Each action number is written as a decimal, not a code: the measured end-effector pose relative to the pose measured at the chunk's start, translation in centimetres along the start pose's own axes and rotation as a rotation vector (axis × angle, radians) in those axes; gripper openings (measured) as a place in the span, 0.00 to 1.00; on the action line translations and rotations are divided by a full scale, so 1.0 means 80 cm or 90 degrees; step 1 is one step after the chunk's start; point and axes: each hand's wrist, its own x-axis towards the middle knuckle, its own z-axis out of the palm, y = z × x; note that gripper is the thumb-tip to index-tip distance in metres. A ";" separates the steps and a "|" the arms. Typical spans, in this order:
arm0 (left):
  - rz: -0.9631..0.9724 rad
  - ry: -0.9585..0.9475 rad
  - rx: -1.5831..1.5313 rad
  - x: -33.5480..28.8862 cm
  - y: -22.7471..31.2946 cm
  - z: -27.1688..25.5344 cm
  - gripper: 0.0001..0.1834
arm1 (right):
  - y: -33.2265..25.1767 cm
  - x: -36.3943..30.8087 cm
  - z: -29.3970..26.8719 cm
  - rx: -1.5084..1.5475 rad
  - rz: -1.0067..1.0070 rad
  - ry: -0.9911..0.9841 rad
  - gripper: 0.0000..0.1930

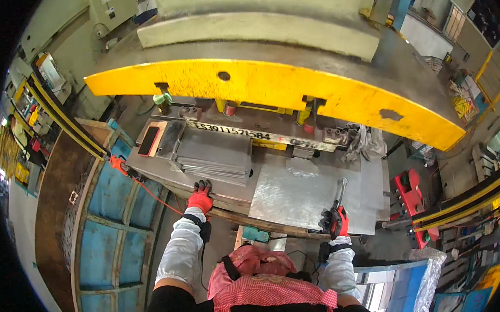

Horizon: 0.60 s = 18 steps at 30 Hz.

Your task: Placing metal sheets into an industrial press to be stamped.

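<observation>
- Right hand (337, 220): fingers curled round hooked rod (342, 190), pointing to 12 o'clock, seemingly working over metal sheet (284, 198).
- Left hand (200, 200): fingers spread, seemingly empty, by press bed (236, 194).
- Next likely needs steady grip.

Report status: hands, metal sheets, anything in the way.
Left hand at front edge of press bed. Right hand gripping slim tool over large flat sheet. Sheet stack left of that sheet. Gray cloth bunched at back right, clear of hands.
</observation>
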 end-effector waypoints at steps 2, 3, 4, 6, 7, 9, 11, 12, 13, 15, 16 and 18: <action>0.003 0.002 -0.016 0.000 -0.002 0.000 0.35 | -0.003 -0.004 0.007 0.024 -0.015 0.000 0.10; 0.005 0.002 -0.022 0.000 -0.002 0.001 0.35 | -0.004 -0.004 0.007 0.026 -0.015 0.002 0.10; 0.008 0.004 -0.027 0.002 -0.002 0.000 0.35 | -0.004 -0.003 0.005 0.040 -0.009 -0.011 0.09; 0.016 0.001 -0.014 0.005 -0.001 -0.002 0.35 | 0.001 0.006 -0.002 0.030 -0.002 -0.005 0.09; 0.016 -0.003 -0.004 0.004 -0.002 -0.003 0.35 | -0.001 0.003 0.001 0.032 -0.002 -0.006 0.09; 0.001 -0.025 -0.019 0.005 -0.004 -0.007 0.36 | -0.004 -0.001 0.010 0.023 0.007 -0.001 0.08; -0.009 -0.054 -0.031 0.005 0.002 -0.014 0.36 | -0.003 -0.002 0.004 0.002 -0.015 -0.002 0.08; 0.000 -0.044 -0.020 0.007 0.008 -0.018 0.36 | -0.004 -0.002 0.002 -0.022 -0.038 -0.006 0.08; 0.006 -0.042 -0.008 0.003 0.010 -0.018 0.36 | -0.002 -0.001 -0.003 -0.051 -0.052 -0.025 0.09; -0.001 -0.012 -0.065 0.004 -0.012 -0.007 0.34 | 0.001 -0.002 0.007 -0.048 -0.036 -0.009 0.09; 0.020 0.042 -0.068 0.004 -0.015 0.000 0.30 | 0.001 -0.002 0.006 -0.030 -0.043 -0.015 0.08; 0.009 0.028 -0.073 0.009 -0.001 0.000 0.28 | -0.001 -0.002 -0.006 -0.031 -0.057 -0.007 0.09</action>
